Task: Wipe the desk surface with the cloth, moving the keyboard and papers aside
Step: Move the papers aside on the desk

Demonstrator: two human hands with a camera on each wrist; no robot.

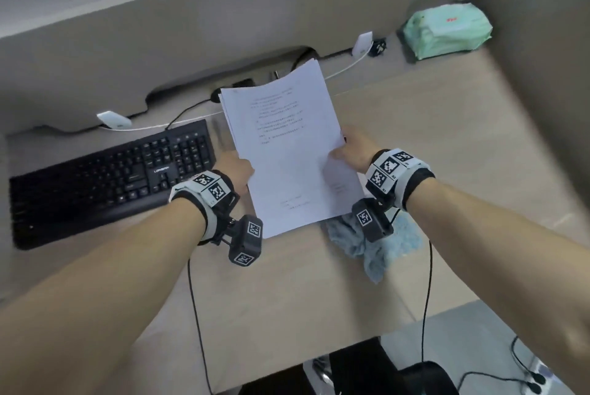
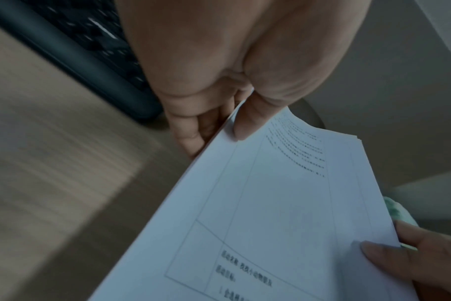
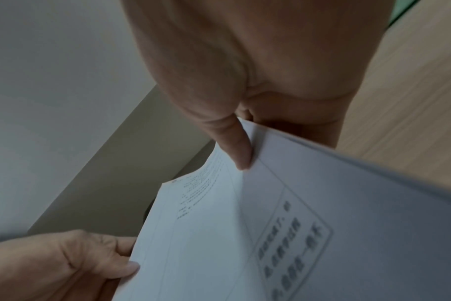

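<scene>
Both grips pinch the papers [image 1: 287,152]: left hand [image 1: 236,171] and right hand [image 1: 352,152], thumbs on top

I hold the papers [image 1: 287,152] above the desk [image 1: 447,126], my left hand [image 1: 236,168] at their left edge, my right hand [image 1: 352,152] at their right. The keyboard [image 1: 108,177] lies left; the cloth [image 1: 376,244] lies near, under my right wrist. A wipes pack [image 1: 447,30] sits far right.
</scene>
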